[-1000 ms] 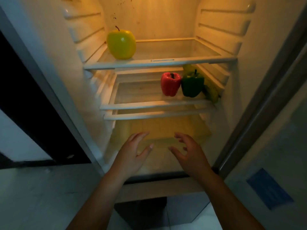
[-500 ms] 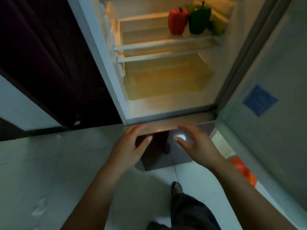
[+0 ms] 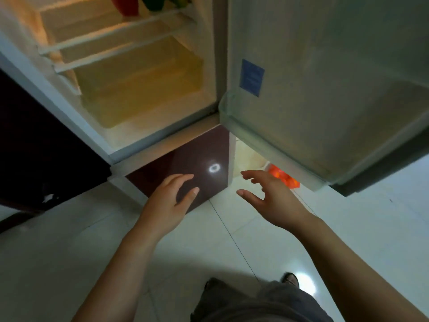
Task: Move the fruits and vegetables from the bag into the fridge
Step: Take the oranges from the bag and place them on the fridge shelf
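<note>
Left hand [image 3: 167, 203] and right hand [image 3: 271, 196] hover spread, empty; orange bag [image 3: 282, 177] mostly hidden beneath fridge door [image 3: 325, 101].

The dark maroon lower door panel [image 3: 185, 159] of the fridge was smooth and highly glossy, mirroring a ring of light. The pale floor tiles [image 3: 69, 240] were glazed and shiny too. The white inner liner of the open fridge door [image 3: 325, 66] looked like matt moulded plastic, the yellowish crisper drawer [image 3: 139, 89] like translucent plastic. The orange-red bag [image 3: 282, 176] appeared to be thin, shiny plastic film. The grey trousers [image 3: 267, 303] were dull woven cloth.
</note>
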`<state>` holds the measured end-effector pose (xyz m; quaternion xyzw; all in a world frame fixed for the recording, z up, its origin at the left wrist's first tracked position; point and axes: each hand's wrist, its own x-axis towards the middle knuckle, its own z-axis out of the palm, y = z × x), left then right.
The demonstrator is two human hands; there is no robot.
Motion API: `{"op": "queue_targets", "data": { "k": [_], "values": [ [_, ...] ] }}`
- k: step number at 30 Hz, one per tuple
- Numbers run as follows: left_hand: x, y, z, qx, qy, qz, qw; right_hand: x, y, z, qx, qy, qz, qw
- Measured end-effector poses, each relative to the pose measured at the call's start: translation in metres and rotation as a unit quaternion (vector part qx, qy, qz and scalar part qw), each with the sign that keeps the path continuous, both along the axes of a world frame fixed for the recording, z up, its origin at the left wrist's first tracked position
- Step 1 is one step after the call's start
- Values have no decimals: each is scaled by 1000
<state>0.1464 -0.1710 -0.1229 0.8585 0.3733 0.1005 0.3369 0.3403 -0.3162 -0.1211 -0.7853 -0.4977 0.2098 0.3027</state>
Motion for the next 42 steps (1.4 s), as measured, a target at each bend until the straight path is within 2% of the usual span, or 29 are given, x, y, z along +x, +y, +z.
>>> {"op": "queue_targets", "data": {
  "k": [4,9,16,22,32,38,42],
  "values": [
    [43,-46,2,4,14,-48,999,28,-60,-1,-9,-11,-12,1000],
    [120,-149,-6,-7,20,-113,993,88,-161,-5,-22,-6,-40,999],
    [236,-301,-26,-22,9,-156,987,187,-313,-10,-24,-20,-66,997],
    [313,-377,-26,-11,0,-178,984,250,-396,-10,-40,-9,-93,995],
    [426,-402,-31,-37,20,-211,977,358,-441,-27,-21,39,-188,981],
    [556,-382,-51,-75,18,-234,969,472,-427,-37,-40,29,-218,975],
    [637,-351,-55,-44,47,-253,965,544,-396,-32,-62,12,-211,975]
  ]
}}
